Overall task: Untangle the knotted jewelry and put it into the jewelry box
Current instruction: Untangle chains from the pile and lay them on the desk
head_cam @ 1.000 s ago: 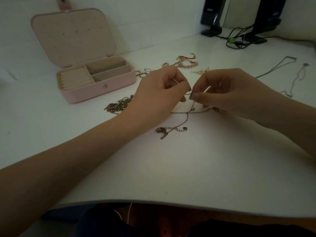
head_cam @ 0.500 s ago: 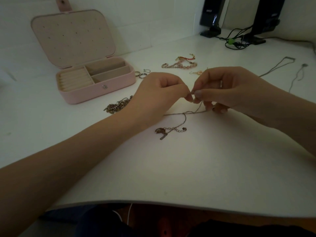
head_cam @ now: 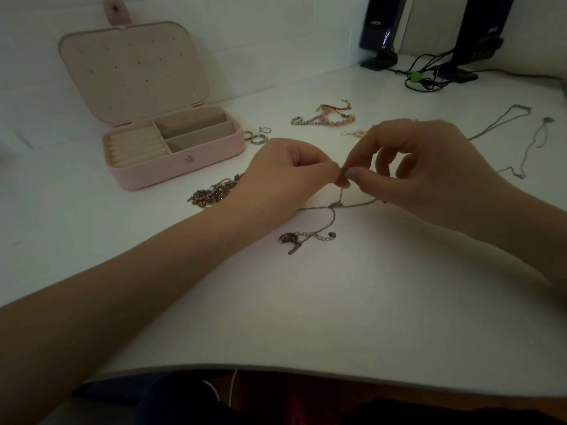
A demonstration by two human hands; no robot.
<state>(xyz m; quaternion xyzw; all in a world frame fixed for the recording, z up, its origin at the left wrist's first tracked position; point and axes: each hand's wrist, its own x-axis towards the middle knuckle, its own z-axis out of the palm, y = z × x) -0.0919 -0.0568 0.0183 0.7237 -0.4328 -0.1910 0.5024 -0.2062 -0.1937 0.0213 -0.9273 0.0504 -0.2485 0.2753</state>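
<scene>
White table (head_cam: 306, 317) w/ pink jewelry box (head_cam: 171, 148) standing open at far left. Left hand (head_cam: 285, 176) & right hand (head_cam: 423, 167) meet fingertip to fingertip, both pinching a thin knotted chain (head_cam: 334, 207) just above the table; its clasp end lies on the surface below

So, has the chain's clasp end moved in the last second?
No: the clasp end keeps its place on the table, at the same offset from the pink jewelry box.
</scene>
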